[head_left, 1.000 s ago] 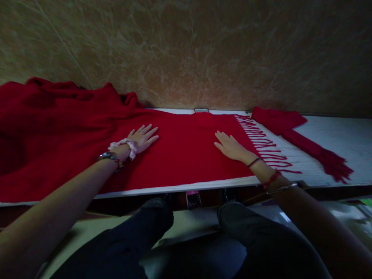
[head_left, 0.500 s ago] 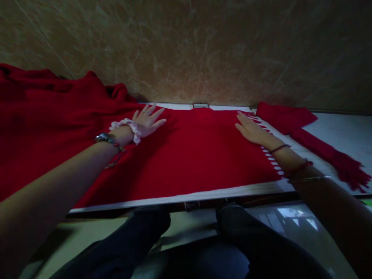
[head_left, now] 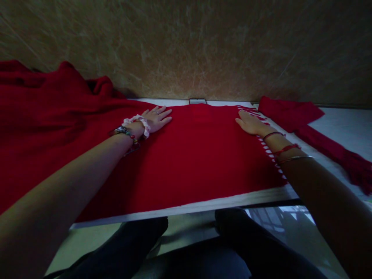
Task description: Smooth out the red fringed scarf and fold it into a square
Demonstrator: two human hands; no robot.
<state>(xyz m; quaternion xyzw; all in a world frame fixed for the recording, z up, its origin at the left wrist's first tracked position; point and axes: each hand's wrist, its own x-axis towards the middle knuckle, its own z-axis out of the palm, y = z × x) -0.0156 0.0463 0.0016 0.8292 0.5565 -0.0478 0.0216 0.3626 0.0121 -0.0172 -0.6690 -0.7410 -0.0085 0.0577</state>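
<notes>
A wide red fringed cloth, like a scarf or shawl (head_left: pixel 197 162), lies flat over a pale board (head_left: pixel 232 200). Flat on its left part rests my left hand (head_left: pixel 157 118), fingers stretched out, with a scrunchie and beads at the wrist. My right hand (head_left: pixel 250 123) lies on the fringed right end, palm down, its fingers extended and holding nothing. White gaps show between the strands of the fringe (head_left: pixel 271 157) beside that wrist.
More of the red cloth is heaped in folds (head_left: pixel 58 97) at the left. A folded red fringed scarf (head_left: pixel 319 139) lies at the right on a white surface (head_left: pixel 348 126). Behind stands a brown marbled wall (head_left: pixel 186 46). A metal clip (head_left: pixel 197 101) sits at the board's back edge.
My left hand has shifted slightly to the right over the cloth. My right hand stays near the fringe. The view has tilted a little, and the heaped cloth appears farther left.
</notes>
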